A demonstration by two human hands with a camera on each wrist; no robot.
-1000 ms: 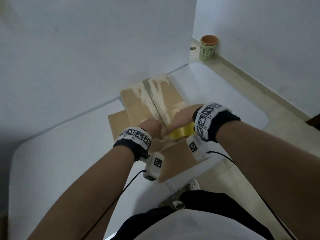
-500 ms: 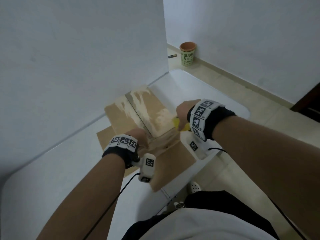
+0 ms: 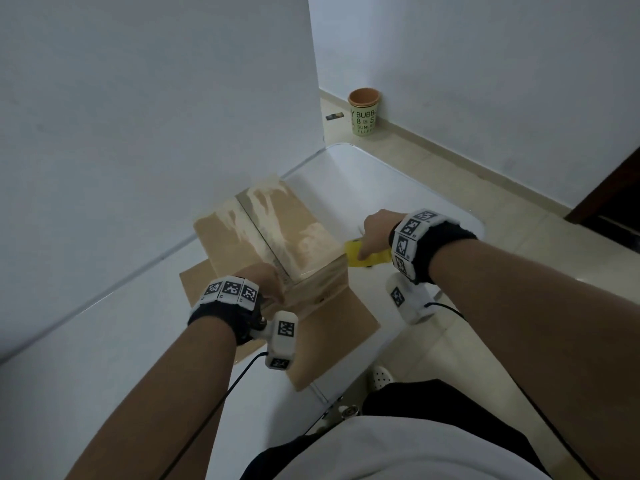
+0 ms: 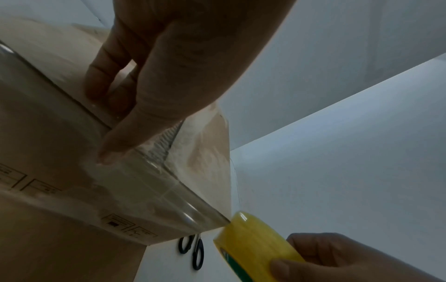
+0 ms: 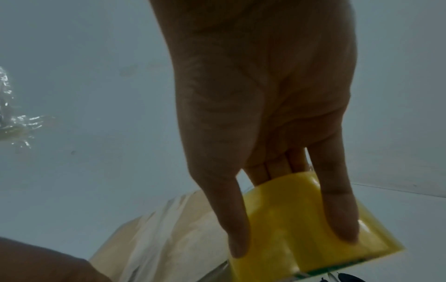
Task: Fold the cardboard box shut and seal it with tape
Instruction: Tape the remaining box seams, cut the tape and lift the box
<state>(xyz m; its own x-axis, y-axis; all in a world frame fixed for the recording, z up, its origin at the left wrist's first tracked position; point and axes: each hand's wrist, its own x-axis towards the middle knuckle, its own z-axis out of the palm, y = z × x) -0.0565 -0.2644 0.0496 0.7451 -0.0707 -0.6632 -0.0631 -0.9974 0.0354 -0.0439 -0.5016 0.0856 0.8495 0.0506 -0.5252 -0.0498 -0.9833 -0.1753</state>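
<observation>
The brown cardboard box (image 3: 277, 237) sits on the white table (image 3: 104, 341) with its top flaps folded shut and pale torn patches along the centre seam. My left hand (image 3: 266, 278) presses on the near edge of the top, fingers flat on the flap and thumb (image 4: 113, 145) on the front face. My right hand (image 3: 374, 233) grips a yellow tape roll (image 3: 367, 256) just off the box's near right corner. A clear tape strip (image 4: 183, 206) runs from the roll (image 4: 255, 248) across the box's front upper edge toward my thumb.
Black scissors (image 4: 193, 251) lie on the table right of the box. A loose cardboard flap (image 3: 329, 341) juts toward me over the table's edge. A green cup (image 3: 363, 112) stands on the floor by the far wall. A white wall rises close behind the box.
My right hand has carried the tape roll from over the box's near edge out to the right, past the box's corner. My left hand has stayed at the near edge.
</observation>
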